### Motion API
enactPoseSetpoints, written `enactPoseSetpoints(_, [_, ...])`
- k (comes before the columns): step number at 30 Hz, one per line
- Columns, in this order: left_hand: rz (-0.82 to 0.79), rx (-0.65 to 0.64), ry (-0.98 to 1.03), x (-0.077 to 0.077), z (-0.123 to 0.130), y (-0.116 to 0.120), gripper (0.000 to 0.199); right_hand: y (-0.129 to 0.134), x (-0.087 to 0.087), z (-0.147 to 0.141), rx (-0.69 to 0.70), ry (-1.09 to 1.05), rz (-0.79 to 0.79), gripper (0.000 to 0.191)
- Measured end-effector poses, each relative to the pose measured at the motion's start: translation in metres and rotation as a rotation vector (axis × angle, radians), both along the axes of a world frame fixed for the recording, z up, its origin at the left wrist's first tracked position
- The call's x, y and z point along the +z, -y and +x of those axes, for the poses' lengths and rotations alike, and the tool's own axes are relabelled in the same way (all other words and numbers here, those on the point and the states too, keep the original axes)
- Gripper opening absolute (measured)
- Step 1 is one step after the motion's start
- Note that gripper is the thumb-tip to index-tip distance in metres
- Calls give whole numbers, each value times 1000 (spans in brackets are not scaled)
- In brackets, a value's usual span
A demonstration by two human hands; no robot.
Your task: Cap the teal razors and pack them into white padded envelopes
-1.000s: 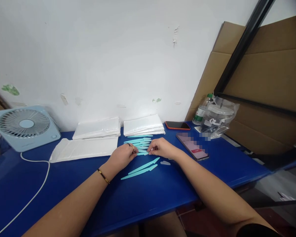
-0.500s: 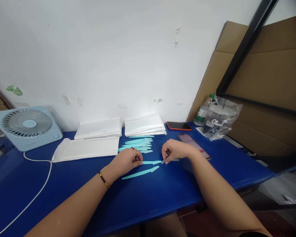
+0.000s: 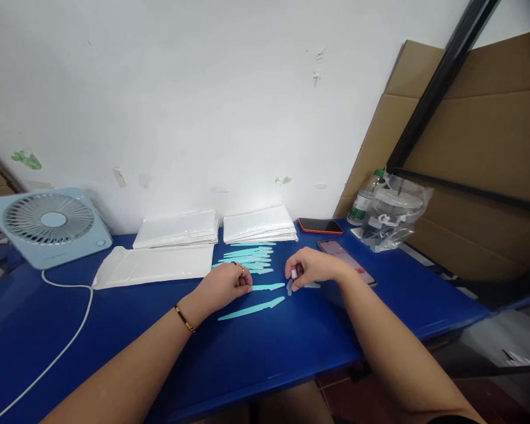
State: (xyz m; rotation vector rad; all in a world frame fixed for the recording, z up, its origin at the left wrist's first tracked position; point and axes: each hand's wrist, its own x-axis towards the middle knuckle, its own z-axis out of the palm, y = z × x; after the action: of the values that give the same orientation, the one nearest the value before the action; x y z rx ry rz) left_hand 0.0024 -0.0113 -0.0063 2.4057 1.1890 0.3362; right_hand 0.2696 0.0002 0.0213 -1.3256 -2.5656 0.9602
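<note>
My left hand (image 3: 227, 284) pinches the handle of a turquoise eyebrow razor (image 3: 268, 287), whose bladed end points right. A small clear cap (image 3: 290, 287) is between the fingers of my right hand (image 3: 308, 268), just right of the razor's tip and apart from it. Another turquoise razor (image 3: 252, 308) lies on the blue table nearer to me. Behind my left hand is a pile of several such razors (image 3: 247, 257), partly covered by that hand. More clear pieces (image 3: 311, 285) lie under my right hand, mostly hidden.
White packets are stacked by the wall, in a left pile (image 3: 176, 228) and a right pile (image 3: 259, 224), with a single packet (image 3: 154, 265) in front. Two phones (image 3: 320, 225) lie right. A bottle (image 3: 363, 200), a bagged cup (image 3: 395, 212) and a fan (image 3: 53, 224) stand at the sides.
The cap in my right hand has come away from the razor's tip, leaving a small gap. My left hand has shifted slightly left and back with the razor.
</note>
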Motion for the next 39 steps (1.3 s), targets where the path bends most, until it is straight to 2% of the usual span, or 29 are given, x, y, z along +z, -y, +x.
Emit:
enactPoseSetpoints(6, [-14,2,-9,3,-1,1,18,-1,0,3,-13,37,30,18])
enactPoseSetpoints(10, [-1,4,-12,2,-1,1,15,-3,-8,-4,-14,7,90,16])
enactPoseSetpoints(15, [95,22,-54,-6,-4,-10,14,-9,-26,-27,-1,-78,248,11])
enactPoseSetpoints(19, [183,75,-58,-5,-7,-14,15,-11,-23,-20,-83,-103,319,15])
enactPoseSetpoints(22, [215,93,-4,4,-6,-4,23,-6,-8,4,-75,-51,291,21])
enactPoseSetpoints(26, [33,-121,-35,14,1,14,32,1,3,21,-60,149,23,18])
enactPoseSetpoints(28, [19,-190,-94,13,6,19,22,3,4,17,-68,171,-35,11])
enactPoseSetpoints(30, [89,-174,-155,10,9,20,9,4,3,9,-89,126,-32,9])
enactPoseSetpoints(34, [246,-68,-243,4,9,12,15,3,2,2,-167,-6,-10,17])
enactPoseSetpoints(39, [221,-8,-198,2,0,4,15,0,0,12,-155,63,54,28])
